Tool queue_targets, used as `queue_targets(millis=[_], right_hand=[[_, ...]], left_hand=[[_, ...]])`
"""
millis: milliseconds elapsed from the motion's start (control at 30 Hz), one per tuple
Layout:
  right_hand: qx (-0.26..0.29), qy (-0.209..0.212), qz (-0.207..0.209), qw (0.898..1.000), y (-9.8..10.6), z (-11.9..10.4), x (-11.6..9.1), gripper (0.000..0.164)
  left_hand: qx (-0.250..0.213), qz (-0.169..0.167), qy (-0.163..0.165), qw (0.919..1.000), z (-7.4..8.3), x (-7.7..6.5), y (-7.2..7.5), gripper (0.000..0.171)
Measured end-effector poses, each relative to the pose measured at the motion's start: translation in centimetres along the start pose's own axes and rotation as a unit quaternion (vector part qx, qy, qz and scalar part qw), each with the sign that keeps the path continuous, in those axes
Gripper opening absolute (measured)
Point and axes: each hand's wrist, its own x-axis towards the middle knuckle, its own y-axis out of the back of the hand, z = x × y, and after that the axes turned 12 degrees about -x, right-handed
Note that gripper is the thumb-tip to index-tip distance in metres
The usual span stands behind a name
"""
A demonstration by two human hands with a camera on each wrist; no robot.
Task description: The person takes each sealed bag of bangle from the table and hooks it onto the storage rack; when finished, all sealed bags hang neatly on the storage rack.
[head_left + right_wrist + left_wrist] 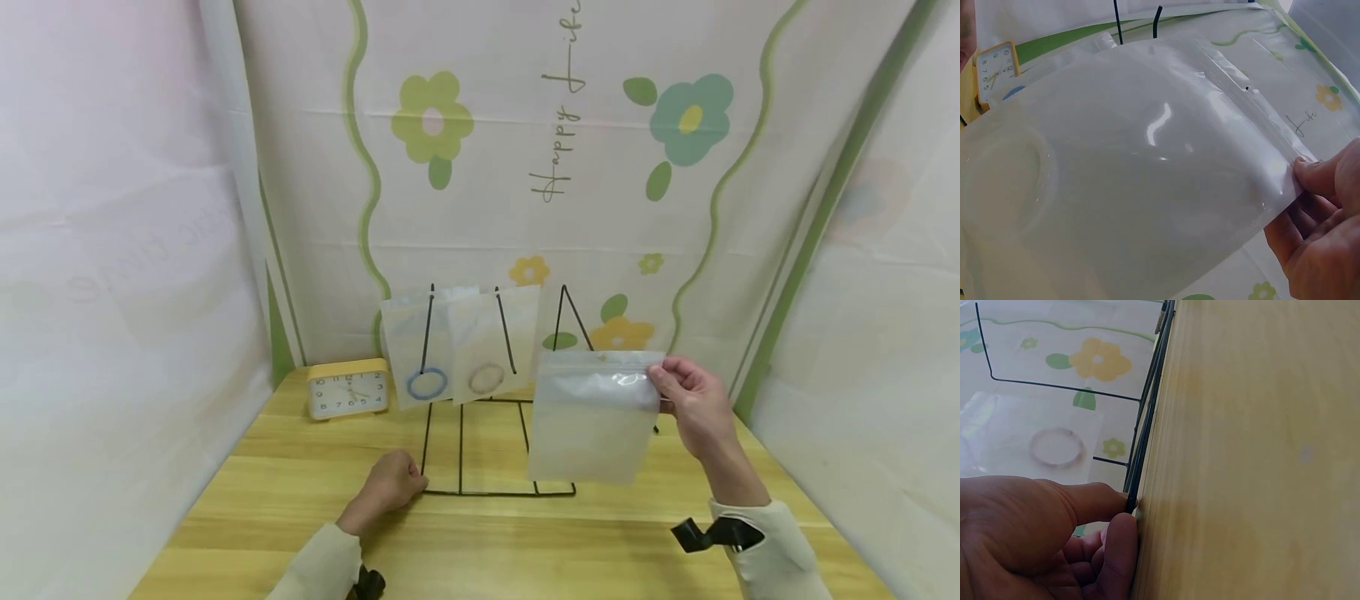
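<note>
My left hand [392,479] pinches the front left corner of a black wire display rack [495,493] on the table. In the left wrist view, the rack's dark rod [1142,440] lies between thumb and finger. My right hand [701,404] pinches the upper right corner of a clear zip bag [588,425], held upright before the rack's right hook. A pale ring shape [1047,169] shows in this bag in the right wrist view. Two more zip bags hang on hooks: the left bag [401,329] with a blue ring [411,383], the middle bag [480,333] with a pale beige ring [471,379].
A yellow-framed clock [348,394] stands left of the rack on the wooden table [480,550]. Behind hangs a white cloth [487,200] with flowers and writing. White cloth walls [112,250] close off both sides.
</note>
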Motion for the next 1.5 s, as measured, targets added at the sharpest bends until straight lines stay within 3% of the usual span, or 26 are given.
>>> queue_targets(millis=[333,700,1167,1400,1500], right_hand=[[0.035,-0.004,-0.005,0.999,-0.2,-0.1,0.3,0.005],[0.034,-0.024,0.001,0.999,-0.5,0.7,1.1,0.004],[0.012,-0.061,0.028,0.998,-1.6,2.5,4.5,0.013],[-0.021,-0.083,0.034,0.996,-1.7,3.4,6.4,0.026],[-0.011,-0.088,0.041,0.995,-1.8,3.6,7.2,0.029]], left_hand=[[0.002,-0.002,-0.006,1.0000,-0.2,0.1,-0.3,0.047],[-0.004,-0.006,0.003,1.0000,0.0,0.1,-0.3,0.046],[-0.005,-0.004,0.027,0.9996,0.0,-0.1,-0.1,0.046],[-0.007,-0.011,0.019,0.9997,0.0,-0.1,-0.2,0.047],[-0.005,-0.009,0.020,0.9997,0.2,0.0,0.0,0.047]])
